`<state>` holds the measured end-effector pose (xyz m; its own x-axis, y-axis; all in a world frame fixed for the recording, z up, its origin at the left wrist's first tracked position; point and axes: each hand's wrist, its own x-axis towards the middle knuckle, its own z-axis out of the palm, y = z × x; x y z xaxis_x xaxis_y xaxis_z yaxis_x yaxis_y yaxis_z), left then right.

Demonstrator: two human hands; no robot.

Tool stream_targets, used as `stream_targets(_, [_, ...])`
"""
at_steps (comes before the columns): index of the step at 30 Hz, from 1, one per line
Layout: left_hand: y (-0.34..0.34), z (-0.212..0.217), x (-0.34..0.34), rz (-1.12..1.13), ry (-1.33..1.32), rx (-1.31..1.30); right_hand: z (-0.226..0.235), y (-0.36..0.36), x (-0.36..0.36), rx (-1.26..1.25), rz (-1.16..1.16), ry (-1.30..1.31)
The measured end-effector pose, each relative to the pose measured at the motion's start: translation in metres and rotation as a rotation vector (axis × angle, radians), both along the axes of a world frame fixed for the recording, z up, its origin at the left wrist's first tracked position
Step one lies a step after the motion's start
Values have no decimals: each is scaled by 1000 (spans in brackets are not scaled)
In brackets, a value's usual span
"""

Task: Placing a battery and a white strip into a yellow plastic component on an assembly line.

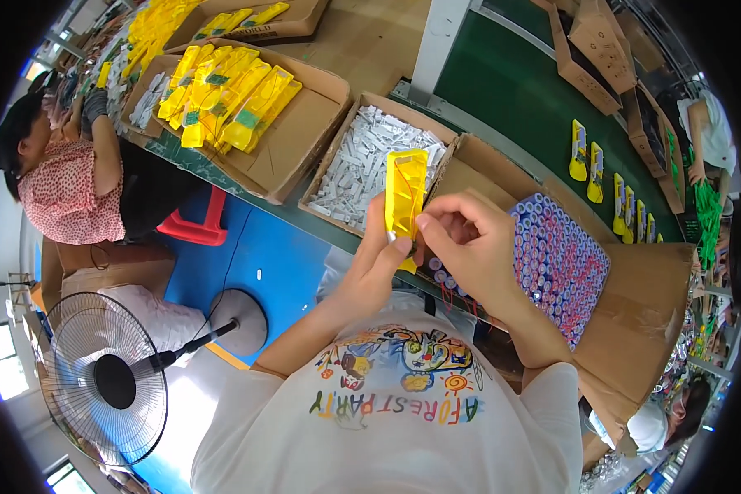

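Both hands, left hand [376, 262] and right hand [469, 239], grip a yellow plastic casing [405, 193] over boxes.

Yellow translucent casing [406, 191]; purple-and-blue battery ends [556, 259] in a brown carton [642, 305]; white parts [362, 165]; green belt [519, 90].

**Both hands up close together, doing pinch work**

So the left hand [370, 263] is raised in front of the chest, fingers curled and thumb pressed in, clamped around something it holds upright. The right hand [469, 247] sits just beside it, nearly touching, with thumb and forefinger pinched together at the tips and the other fingers loosely folded behind. Both forearms are bare and come up from the lower edge, elbows bent, angling inward so the wrists meet near the middle.
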<state>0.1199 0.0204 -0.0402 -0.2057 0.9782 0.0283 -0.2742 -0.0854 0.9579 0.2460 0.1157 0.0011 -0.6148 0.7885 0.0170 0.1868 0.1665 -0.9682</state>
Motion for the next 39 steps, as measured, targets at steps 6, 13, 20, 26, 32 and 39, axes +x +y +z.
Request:
stream_targets(6, [1, -2, 5, -48, 76, -13, -24, -4, 2, -17, -21, 123])
stream_targets(13, [-5, -12, 0, -76, -215, -120, -22, 3, 26, 385, 184, -41])
stream_targets(20, [-24, -9, -17, -94, -342, -211, -38, 11, 56, 617, 505, -363])
stream_targets(26, [-36, -9, -7, -241, -358, -341, 1, -14, 33, 1294, 285, -184])
stream_targets(32, [-35, -4, -6, -226, -351, -351, -17, -12, 14, 1048, 575, -145])
stream_targets(39, [-45, -10, -58, 24, -561, -288, -54, 50, -61, -281, 592, 211])
